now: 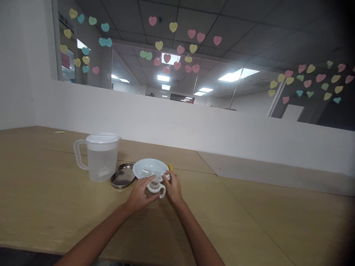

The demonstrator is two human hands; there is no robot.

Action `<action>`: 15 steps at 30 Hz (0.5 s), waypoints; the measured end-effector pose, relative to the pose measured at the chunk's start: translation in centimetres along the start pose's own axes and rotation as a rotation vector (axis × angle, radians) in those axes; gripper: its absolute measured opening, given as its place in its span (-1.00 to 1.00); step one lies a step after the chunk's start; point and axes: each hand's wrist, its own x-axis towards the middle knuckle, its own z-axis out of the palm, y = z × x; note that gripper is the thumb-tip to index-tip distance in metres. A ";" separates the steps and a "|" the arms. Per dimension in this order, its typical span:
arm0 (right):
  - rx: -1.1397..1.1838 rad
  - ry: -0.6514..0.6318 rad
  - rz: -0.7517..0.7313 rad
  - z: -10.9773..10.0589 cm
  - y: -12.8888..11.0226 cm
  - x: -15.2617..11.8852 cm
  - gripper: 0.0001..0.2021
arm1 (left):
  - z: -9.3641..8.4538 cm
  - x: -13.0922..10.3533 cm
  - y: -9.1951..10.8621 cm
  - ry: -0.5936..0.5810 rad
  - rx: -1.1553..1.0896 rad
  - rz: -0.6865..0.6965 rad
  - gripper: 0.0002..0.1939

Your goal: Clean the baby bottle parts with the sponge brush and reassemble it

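Note:
My left hand [138, 195] is wrapped round a small clear bottle [154, 183] with a white collar and a white loop handle [163, 192]. The bottle stands upright and its mouth is uncovered. Just right of it, my right hand [174, 187] pinches a small white piece [165, 177] that looks like a cap, partly hidden by the fingers. Behind both hands is a white oval dish [139, 168]. Something thin and clear shows across the dish, too faint to name. A bit of a yellow object [170, 167] peeks out beyond my right hand.
Left of the dish lies a shiny metal kidney tray [123, 178]. Further left stands a large translucent jug [102, 162] with a lid and handle. A pale flat scrap [59, 132] lies far left on the wooden table [244, 221]. A white wall [138, 114] with windows borders the back.

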 end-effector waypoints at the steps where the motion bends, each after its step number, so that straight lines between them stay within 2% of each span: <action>1: -0.021 -0.026 -0.017 0.0 0.0 0.0 -0.72 | 0.0 0.0 0.0 0.002 0.002 -0.001 -0.34; 6: -0.076 -0.081 -0.065 0.0 -0.1 -0.2 -0.67 | 0.0 0.0 0.1 0.005 0.005 -0.002 -0.34; 12: 0.029 -0.099 -0.070 0.3 0.8 -0.1 -0.66 | 0.0 0.0 0.0 0.013 0.002 -0.001 -0.35; 15: 0.071 -0.069 -0.049 0.7 1.4 -0.1 -0.62 | 0.0 0.0 0.0 0.006 0.001 -0.001 -0.35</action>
